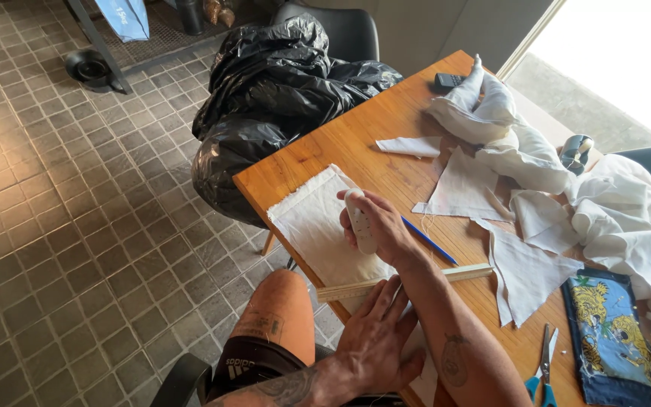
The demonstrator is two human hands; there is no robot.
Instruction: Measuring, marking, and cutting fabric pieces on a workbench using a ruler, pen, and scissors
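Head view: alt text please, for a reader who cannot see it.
At a wooden table, the right hand holds a small white tool over a cream cloth rectangle, while the left hand presses a wooden ruler. White fabric scraps, a blue pencil and scissors lie nearby.

Seen heaped on a dark chair at the far-left corner of the wooden table: bulging, glossy black plastic bags, crumpled and full. Seen at the top left, beside a metal stand over the tiled floor: a light-blue bag or sign with white print, cut off by the frame. Glimpsed at the table's far end: a small dark calculator-like device, screen too small to make out.
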